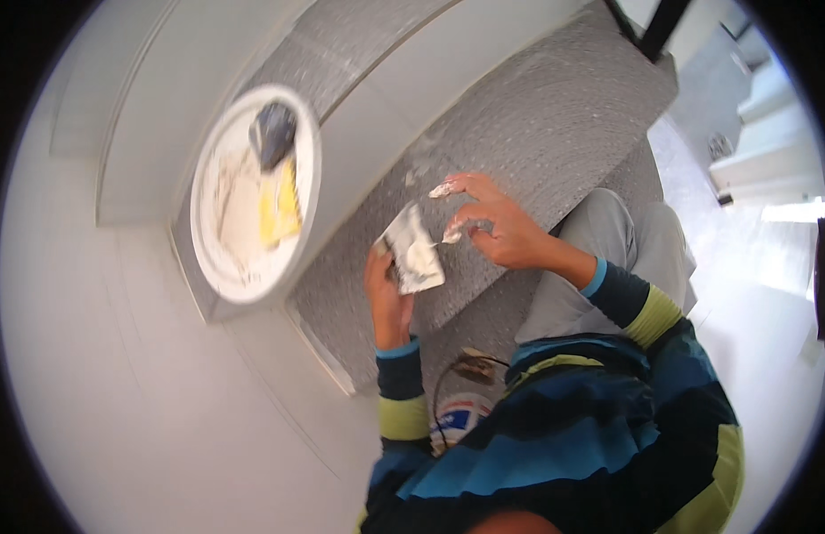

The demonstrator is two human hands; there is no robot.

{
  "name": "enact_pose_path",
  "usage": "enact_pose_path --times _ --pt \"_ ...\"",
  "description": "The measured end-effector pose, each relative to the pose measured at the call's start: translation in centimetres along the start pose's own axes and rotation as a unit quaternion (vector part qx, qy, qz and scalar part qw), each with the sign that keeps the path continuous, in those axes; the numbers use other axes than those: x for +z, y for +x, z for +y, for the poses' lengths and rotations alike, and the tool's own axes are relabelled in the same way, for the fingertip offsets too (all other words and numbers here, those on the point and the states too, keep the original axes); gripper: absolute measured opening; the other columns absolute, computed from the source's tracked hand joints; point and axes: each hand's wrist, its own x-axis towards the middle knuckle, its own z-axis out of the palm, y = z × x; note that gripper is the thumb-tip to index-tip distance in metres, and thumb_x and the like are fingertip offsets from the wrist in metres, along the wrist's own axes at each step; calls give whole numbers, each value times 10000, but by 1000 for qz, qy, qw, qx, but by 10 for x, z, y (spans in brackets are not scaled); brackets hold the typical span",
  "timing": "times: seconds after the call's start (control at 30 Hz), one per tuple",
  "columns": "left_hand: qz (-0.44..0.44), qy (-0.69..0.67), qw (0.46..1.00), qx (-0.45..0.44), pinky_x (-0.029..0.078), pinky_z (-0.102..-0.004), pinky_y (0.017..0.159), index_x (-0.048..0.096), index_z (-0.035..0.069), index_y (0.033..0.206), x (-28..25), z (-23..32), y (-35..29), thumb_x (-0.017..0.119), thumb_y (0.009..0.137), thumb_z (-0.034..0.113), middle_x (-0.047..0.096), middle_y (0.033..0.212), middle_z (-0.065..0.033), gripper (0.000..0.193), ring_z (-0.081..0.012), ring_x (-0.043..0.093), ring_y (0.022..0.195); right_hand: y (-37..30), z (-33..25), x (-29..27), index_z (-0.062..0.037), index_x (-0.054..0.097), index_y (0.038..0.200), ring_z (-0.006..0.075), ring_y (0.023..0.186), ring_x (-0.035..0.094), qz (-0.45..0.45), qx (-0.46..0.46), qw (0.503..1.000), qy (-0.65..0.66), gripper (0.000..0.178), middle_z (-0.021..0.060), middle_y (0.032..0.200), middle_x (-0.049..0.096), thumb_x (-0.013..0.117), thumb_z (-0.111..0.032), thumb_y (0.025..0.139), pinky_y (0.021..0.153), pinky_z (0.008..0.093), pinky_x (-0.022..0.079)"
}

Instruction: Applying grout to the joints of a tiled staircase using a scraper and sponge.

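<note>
My left hand (387, 289) is closed round the edge of a flat, squarish putty spreader (419, 274), tilted above the grey speckled stair tread (359, 303). White paste is smeared across its face. To its right my right hand (497, 227) hovers, palm down and fingers apart, holding nothing. White paste coats the tips of its thumb-side fingers, close to the spreader's right edge. My left fingers are partly hidden behind the spreader.
On the step above, against the wall, rests a round white basin (243, 283) with whitish residue, a dark lump (274, 133) and a yellow piece (279, 206). A white bucket (463, 416) with a cable stands below my left forearm. A black post (659, 31) rises at the far right.
</note>
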Motion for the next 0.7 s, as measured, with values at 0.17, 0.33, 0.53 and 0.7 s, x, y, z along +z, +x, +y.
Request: enact_pose_path --times 0.17,0.33,0.53,0.7 --pt "203 10 961 187 416 -418 906 380 -4 1233 -74 -35 11 360 814 158 462 1193 -153 449 -287 488 1074 40 91 -37 -72 545 965 339 1121 375 267 131 931 -210 273 164 1144 463 508 -92 696 947 465 279" --pt "187 59 957 216 403 -418 919 379 2 1229 -66 -38 8 386 770 192 449 1196 -155 497 -302 462 1094 71 165 -90 13 519 1083 369 1127 334 347 203 837 -371 437 218 1152 441 544 -194 698 946 510 215" --pt "216 104 943 229 405 -393 905 402 4 1203 -70 -36 8 414 754 208 456 1177 -146 493 -276 473 1066 95 156 -63 57 510 1121 385 1173 282 312 262 795 -450 483 249 1208 394 543 -239 741 972 544 155" --pt "199 60 952 227 388 -395 923 406 14 1206 -69 -36 7 434 761 213 459 1173 -136 488 -273 461 1080 101 143 -32 60 427 1206 418 1253 201 225 310 836 -394 530 269 1291 324 524 -211 760 1022 536 89"
